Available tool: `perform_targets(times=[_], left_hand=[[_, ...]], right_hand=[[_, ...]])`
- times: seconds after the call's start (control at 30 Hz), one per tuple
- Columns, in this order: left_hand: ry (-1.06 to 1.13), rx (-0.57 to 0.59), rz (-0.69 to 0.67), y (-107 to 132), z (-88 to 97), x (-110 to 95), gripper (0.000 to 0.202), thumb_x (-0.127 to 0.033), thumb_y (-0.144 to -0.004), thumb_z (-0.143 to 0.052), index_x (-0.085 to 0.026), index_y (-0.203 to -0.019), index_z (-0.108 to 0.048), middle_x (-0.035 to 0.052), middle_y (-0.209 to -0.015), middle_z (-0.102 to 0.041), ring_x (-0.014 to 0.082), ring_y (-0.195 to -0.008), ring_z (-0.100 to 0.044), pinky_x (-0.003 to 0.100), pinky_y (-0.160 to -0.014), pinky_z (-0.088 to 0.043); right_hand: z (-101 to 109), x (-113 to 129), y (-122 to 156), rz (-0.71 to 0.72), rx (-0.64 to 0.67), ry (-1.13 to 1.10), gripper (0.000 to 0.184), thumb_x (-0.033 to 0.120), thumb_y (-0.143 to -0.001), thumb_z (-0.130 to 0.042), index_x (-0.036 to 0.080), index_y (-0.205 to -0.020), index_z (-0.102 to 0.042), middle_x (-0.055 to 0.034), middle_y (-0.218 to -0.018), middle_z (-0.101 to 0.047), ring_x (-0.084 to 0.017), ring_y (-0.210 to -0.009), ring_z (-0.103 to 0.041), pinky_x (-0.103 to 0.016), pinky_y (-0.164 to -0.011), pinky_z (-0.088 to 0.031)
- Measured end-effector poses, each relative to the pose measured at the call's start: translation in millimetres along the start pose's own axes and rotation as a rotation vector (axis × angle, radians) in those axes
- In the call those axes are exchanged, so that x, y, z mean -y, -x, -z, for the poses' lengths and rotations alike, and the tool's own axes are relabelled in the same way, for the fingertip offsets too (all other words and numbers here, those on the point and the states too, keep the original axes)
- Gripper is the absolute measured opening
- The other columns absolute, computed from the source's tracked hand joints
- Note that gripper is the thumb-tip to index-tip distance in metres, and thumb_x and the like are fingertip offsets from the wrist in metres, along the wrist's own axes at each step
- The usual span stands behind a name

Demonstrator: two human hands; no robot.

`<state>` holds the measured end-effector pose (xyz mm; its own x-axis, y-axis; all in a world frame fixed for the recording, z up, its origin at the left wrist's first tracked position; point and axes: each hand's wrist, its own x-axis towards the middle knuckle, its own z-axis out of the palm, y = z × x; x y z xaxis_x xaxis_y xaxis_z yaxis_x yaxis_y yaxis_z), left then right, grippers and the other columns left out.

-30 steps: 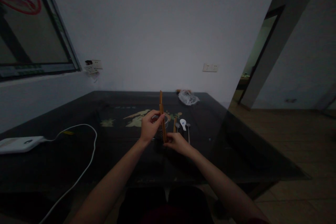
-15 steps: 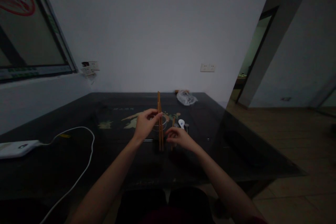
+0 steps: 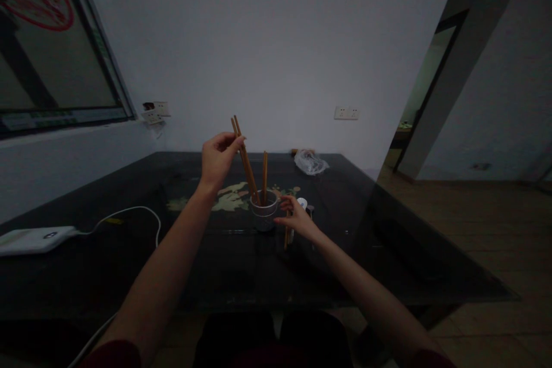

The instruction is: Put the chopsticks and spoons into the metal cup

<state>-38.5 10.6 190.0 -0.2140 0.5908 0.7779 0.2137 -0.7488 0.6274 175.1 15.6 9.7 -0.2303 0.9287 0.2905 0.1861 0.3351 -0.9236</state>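
My left hand [image 3: 218, 156] is raised above the table and pinches the top of a pair of wooden chopsticks [image 3: 245, 161], whose lower ends slant down into a small metal cup [image 3: 264, 214]. Another chopstick [image 3: 264, 177] stands upright in the same cup. My right hand [image 3: 295, 217] hovers just right of the cup with its fingers loosely spread toward it and nothing in them. A further chopstick [image 3: 286, 236] lies on the table under that hand, beside a white spoon [image 3: 302, 203] and a metal spoon partly hidden behind the hand.
The dark glossy table [image 3: 129, 253] has a painted pattern in its middle. A white device [image 3: 32, 238] with a white cable [image 3: 138, 213] lies at the left. A crumpled clear plastic bag [image 3: 310, 162] sits at the far edge. Wall sockets and a doorway stand behind.
My left hand has risen and moved left with the chopsticks, which now tilt into the cup. My right hand has let go of them and opened beside the cup.
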Motion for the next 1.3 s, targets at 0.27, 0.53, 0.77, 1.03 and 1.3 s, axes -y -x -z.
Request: perform_targets(times=[0.27,0.53,0.77,1.03,1.3], left_hand=[[-0.009,0.050,0.051,-12.5,-11.9,27.7,0.019,-0.034,-0.073,-0.066,-0.015,-0.076,-0.066,0.0014,-0.069,-0.065,0.0115,-0.064,-0.059,0.021,-0.059,-0.046],[-0.109,0.152,0.084,10.8,-23.2,58.9,0.024,-0.038,-0.073,-0.065,-0.015,-0.078,-0.068,0.0030,-0.074,-0.068,0.0149,-0.069,-0.061,0.026,-0.068,-0.047],[-0.274,0.202,0.085,28.5,-23.7,71.7,0.028,-0.041,-0.075,-0.060,-0.015,-0.078,-0.068,0.0037,-0.073,-0.068,0.0161,-0.067,-0.061,0.026,-0.065,-0.045],[-0.349,0.207,0.090,38.1,-24.9,80.7,0.027,-0.041,-0.076,-0.058,-0.015,-0.078,-0.068,0.0034,-0.072,-0.068,0.0159,-0.066,-0.060,0.026,-0.064,-0.045],[-0.341,0.210,0.108,40.7,-27.0,82.1,0.027,-0.041,-0.077,-0.057,-0.015,-0.078,-0.067,0.0035,-0.073,-0.068,0.0157,-0.066,-0.061,0.025,-0.063,-0.045]], right_hand=[[-16.5,3.1,-14.3,0.057,0.138,-0.053,0.102,0.026,-0.047,-0.085,0.020,-0.135,-0.034,-0.0132,-0.130,-0.049,-0.027,-0.122,-0.046,-0.045,-0.104,-0.035],[-33.0,10.2,-12.6,0.105,0.109,-0.107,0.100,0.025,-0.048,-0.084,0.019,-0.136,-0.034,-0.0125,-0.135,-0.047,-0.025,-0.126,-0.044,-0.041,-0.110,-0.028],[-36.5,6.0,-11.4,0.040,0.055,-0.110,0.093,0.024,-0.049,-0.083,0.018,-0.131,-0.038,-0.0128,-0.131,-0.051,-0.025,-0.124,-0.047,-0.041,-0.108,-0.032],[-37.8,2.3,-12.0,0.047,0.039,-0.125,0.090,0.023,-0.050,-0.082,0.017,-0.129,-0.040,-0.0130,-0.128,-0.053,-0.025,-0.122,-0.048,-0.041,-0.106,-0.035],[-38.0,0.2,-12.3,0.065,0.026,-0.137,0.092,0.024,-0.048,-0.083,0.018,-0.129,-0.040,-0.0123,-0.127,-0.054,-0.025,-0.123,-0.048,-0.040,-0.105,-0.035]])
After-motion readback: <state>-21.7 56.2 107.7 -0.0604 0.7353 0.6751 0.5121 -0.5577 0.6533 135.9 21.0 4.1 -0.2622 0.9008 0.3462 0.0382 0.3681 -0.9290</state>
